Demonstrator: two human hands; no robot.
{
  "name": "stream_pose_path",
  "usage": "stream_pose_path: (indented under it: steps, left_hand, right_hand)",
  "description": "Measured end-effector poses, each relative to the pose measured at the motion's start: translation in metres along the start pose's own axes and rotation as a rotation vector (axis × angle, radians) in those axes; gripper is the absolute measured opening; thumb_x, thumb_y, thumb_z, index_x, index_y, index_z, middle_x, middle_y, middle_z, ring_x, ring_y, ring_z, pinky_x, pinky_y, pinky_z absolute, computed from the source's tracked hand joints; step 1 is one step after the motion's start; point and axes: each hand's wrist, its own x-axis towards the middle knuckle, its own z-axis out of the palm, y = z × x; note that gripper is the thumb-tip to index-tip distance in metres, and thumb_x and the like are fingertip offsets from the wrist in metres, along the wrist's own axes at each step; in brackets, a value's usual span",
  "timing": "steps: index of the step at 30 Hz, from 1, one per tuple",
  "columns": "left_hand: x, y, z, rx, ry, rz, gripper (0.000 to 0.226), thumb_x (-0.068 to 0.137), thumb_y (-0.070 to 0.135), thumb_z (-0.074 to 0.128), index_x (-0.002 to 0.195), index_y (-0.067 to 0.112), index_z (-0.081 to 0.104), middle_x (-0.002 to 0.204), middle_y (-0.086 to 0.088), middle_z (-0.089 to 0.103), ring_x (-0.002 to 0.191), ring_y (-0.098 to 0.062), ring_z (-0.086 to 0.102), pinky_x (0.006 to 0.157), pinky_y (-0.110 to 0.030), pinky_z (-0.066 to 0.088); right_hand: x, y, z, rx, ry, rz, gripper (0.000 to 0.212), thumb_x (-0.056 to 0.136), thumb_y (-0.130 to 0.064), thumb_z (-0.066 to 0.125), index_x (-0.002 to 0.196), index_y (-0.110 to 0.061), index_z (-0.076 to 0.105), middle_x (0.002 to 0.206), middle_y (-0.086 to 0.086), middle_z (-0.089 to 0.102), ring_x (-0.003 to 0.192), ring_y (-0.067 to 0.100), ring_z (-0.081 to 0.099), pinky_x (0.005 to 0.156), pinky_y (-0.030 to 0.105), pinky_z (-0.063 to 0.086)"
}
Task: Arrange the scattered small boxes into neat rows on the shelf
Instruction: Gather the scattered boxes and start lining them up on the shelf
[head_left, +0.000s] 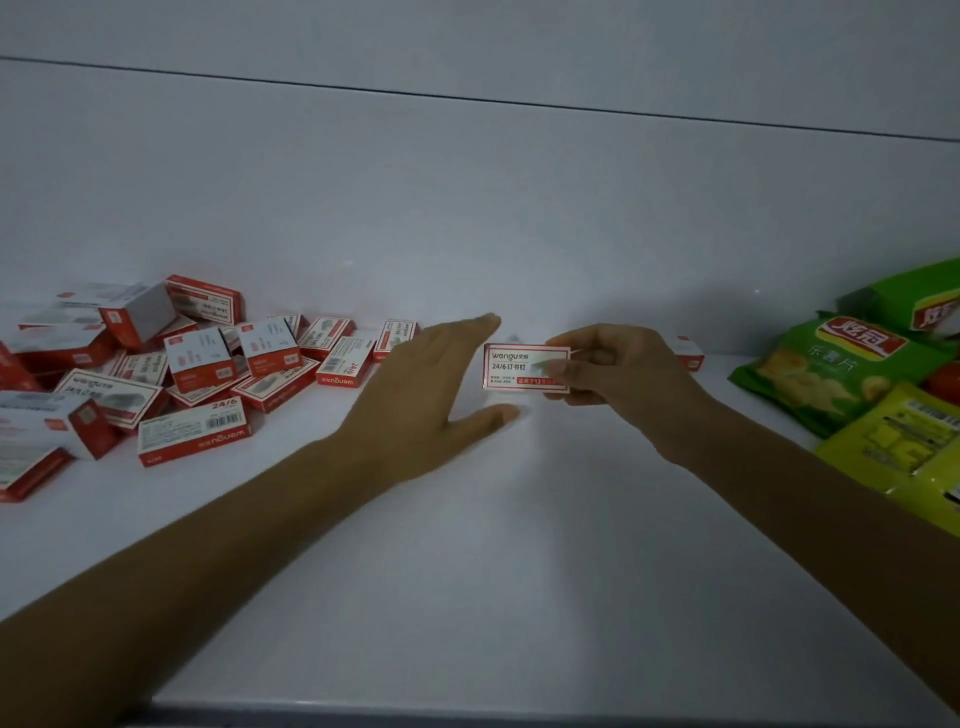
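Red-and-white small cardboard staple box (525, 368) pinched at its right end by the right hand (618, 379), held above the white shelf (467, 545) mid-frame — face toward camera, long axis left-right, text upright: "wengu", "24/6". Left hand (415, 395) open, fingers spread, just left of it. Scattered pile of matching boxes (171, 374) far left; green crisp bags (852, 374) right.

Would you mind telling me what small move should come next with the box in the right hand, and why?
Probably set the box down on the bare shelf beneath it. The right hand pinches it upright; the open left hand waits alongside, and the pile remains scattered.
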Motion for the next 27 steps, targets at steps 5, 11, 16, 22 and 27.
stream_pose_path:
  steps: [5, 11, 16, 22, 27]
  left_hand:
    - [-0.007, -0.003, 0.012, 0.005, -0.075, -0.131, 0.077, 0.082, 0.057, 0.057, 0.144, 0.021, 0.029, 0.147, 0.002, 0.038, 0.134, -0.017, 0.033, 0.106, -0.033, 0.028]
    - [-0.007, -0.004, 0.013, 0.035, -0.151, -0.113, 0.075, 0.084, 0.056, 0.053, 0.145, 0.023, 0.024, 0.150, 0.003, 0.032, 0.137, -0.016, 0.028, 0.110, -0.033, 0.023]
    - [-0.006, -0.006, 0.015, 0.030, -0.116, -0.108, 0.075, 0.084, 0.059, 0.051, 0.144, 0.020, 0.028, 0.148, 0.000, 0.036, 0.135, -0.020, 0.033, 0.108, -0.033, 0.023]
    - [-0.006, -0.009, 0.018, 0.073, -0.090, -0.057, 0.077, 0.083, 0.063, 0.041, 0.143, 0.016, 0.032, 0.144, -0.003, 0.042, 0.132, -0.021, 0.039, 0.105, -0.033, 0.026]
    - [-0.001, -0.009, 0.020, 0.078, -0.111, -0.047, 0.075, 0.084, 0.064, 0.037, 0.144, 0.019, 0.029, 0.147, 0.000, 0.037, 0.135, -0.017, 0.033, 0.106, -0.029, 0.021]
  right_hand:
    - [0.009, 0.013, 0.006, -0.108, -0.035, 0.146, 0.024, 0.079, -0.012, 0.071, 0.102, -0.004, 0.065, 0.086, 0.010, 0.072, 0.067, 0.014, 0.069, 0.062, 0.022, 0.056]
    - [0.022, 0.013, 0.007, -0.678, 0.011, 0.029, 0.036, 0.081, -0.035, 0.067, 0.108, -0.012, 0.065, 0.090, 0.002, 0.066, 0.073, 0.011, 0.059, 0.067, 0.025, 0.048]
    - [-0.008, 0.014, 0.019, -1.073, 0.038, -0.548, 0.033, 0.090, -0.035, 0.050, 0.116, -0.018, 0.061, 0.112, 0.000, 0.063, 0.095, 0.019, 0.058, 0.083, 0.036, 0.046]
    - [-0.004, 0.021, 0.028, -1.218, -0.091, -0.501, 0.041, 0.096, -0.038, 0.032, 0.118, -0.015, 0.057, 0.121, 0.003, 0.060, 0.100, 0.021, 0.059, 0.084, 0.034, 0.043]
    - [0.034, 0.025, 0.028, -1.255, -0.052, -0.445, 0.039, 0.096, -0.035, 0.030, 0.112, -0.013, 0.057, 0.115, 0.005, 0.059, 0.096, 0.024, 0.058, 0.080, 0.038, 0.048]
